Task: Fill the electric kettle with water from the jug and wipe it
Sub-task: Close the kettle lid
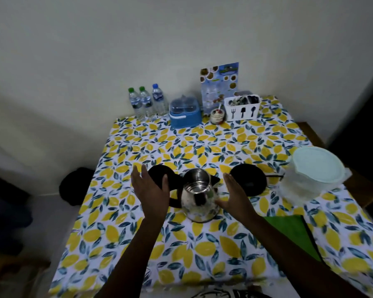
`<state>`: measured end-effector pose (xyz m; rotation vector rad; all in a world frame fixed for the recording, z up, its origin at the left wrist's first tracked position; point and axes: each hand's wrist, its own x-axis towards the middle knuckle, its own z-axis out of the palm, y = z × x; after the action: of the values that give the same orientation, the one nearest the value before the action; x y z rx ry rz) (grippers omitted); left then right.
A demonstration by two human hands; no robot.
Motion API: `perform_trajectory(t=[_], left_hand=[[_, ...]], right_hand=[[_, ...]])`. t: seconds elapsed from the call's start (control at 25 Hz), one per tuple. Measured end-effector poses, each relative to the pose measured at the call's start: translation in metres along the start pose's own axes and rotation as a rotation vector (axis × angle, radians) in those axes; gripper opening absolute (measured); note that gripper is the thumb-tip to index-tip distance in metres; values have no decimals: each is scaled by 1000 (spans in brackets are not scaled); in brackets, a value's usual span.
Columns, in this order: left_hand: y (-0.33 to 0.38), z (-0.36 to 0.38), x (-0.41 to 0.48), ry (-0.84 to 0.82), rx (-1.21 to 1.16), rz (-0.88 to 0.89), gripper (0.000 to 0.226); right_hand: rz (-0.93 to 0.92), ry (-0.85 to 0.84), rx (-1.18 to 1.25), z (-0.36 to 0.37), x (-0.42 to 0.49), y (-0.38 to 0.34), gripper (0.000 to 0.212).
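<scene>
Both forearms reach in from the near edge over the lemon-print surface (202,145). Between the hands stands the steel kettle (199,198), upright, its lid swung open so the empty inside shows. At its left, the left hand (151,190) is raised with fingers spread wide and palm turned toward the kettle, holding nothing, in front of the kettle's black lid and handle. At its right, the right hand (233,196) is flat and open, palm facing the kettle's side, fingertips just beside or touching it; which, I cannot tell. Behind the right hand lies the round black base (249,179), and a green cloth (289,231) lies under the right forearm. Well to the right stands a plastic jug (314,171) with a pale lid.
</scene>
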<state>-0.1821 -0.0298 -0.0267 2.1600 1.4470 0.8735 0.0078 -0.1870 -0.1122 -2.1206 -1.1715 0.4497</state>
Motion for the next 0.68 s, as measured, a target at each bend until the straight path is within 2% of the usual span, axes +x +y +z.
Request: perform_trajectory(t=[0.04, 0.08, 0.2, 0.32, 0.44, 0.68], left_hand=[[-4, -4, 2, -69, -111, -67, 62], [-6, -5, 3, -118, -210, -57, 61], [4, -3, 7, -232, -354, 135, 61], [24, 17, 7, -479, -229, 410, 67], [31, 40, 10, -614, 14, 626, 66], [23, 60, 9, -628, 144, 694, 50]], right_hand=[[20, -7, 32, 5, 1, -6, 97], [36, -2, 59, 9, 2, -11, 96], [59, 43, 110, 14, 0, -18, 91], [27, 48, 125, 11, -6, -19, 85], [0, 58, 119, 9, -8, -20, 82], [33, 8, 123, 9, -5, -15, 85]])
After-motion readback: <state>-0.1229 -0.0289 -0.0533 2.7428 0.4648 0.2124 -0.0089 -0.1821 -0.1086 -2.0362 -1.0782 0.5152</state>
